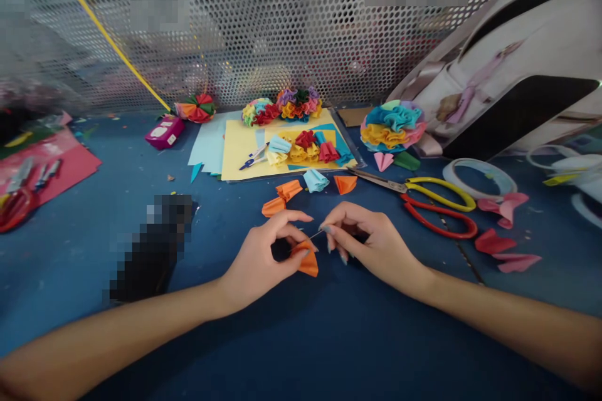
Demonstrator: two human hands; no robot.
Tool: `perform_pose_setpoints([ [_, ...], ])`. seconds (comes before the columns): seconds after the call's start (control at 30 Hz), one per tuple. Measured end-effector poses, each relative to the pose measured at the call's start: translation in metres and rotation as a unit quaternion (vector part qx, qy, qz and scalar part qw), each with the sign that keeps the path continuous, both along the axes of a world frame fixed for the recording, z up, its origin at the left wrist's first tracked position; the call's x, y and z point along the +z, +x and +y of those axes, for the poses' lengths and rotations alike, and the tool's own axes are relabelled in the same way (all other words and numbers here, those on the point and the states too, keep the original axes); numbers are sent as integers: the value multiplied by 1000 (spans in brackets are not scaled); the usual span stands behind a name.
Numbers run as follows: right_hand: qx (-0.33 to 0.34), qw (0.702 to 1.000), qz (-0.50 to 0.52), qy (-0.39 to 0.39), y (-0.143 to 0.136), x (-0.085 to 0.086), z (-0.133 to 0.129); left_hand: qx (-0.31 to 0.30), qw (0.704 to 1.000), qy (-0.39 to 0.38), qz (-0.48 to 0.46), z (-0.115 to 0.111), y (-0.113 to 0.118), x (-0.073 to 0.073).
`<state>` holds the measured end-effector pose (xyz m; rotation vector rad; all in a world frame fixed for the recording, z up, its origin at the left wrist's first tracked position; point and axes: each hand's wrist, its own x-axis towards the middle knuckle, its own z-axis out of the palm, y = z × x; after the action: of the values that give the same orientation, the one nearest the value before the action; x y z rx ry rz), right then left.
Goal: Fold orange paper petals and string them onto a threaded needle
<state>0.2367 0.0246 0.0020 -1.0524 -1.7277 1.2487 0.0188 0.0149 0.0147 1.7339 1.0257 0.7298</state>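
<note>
My left hand (256, 257) pinches a folded orange paper piece (308, 263) between thumb and fingers, low over the blue table. The fingertips of my right hand (364, 235) are closed on a thin metal wire or needle (316, 234); which of the two I cannot tell. Its far end reaches the orange piece in my left hand, and whether it passes through the paper is hidden. Just beyond my hands lie pleated orange pieces (288, 190), a pleated light blue piece (316, 180) and an orange wedge (345, 185).
Scissors (439, 200) with yellow and red handles lie right, beside a tape roll (480, 178) and pink paper pieces (495, 241). Ruffled paper balls (394, 125) stand behind. Yellow sheets (235, 150) lie before the perforated metal panel (282, 25). A dark blurred object (153, 250) is left.
</note>
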Motion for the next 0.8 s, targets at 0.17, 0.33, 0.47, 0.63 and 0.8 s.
perform_pose_setpoints([
  [0.17, 16, 1000, 9, -8, 0, -2, -1, -7, 1000, 14, 19, 1, 0, 0],
  [0.33, 21, 1000, 14, -8, 0, -5, -2, -12, 1000, -5, 8, 0, -4, 2],
  [0.47, 29, 999, 21, 8, 1, -4, -5, -3, 1000, -27, -11, -1, -6, 2],
  [0.63, 31, 999, 25, 38, 0, -3, -7, -9, 998, -43, -38, 0, -6, -1],
  [0.8, 66, 991, 11, 118, 2, -5, -13, -53, 998, -19, -15, 2, -4, -2],
])
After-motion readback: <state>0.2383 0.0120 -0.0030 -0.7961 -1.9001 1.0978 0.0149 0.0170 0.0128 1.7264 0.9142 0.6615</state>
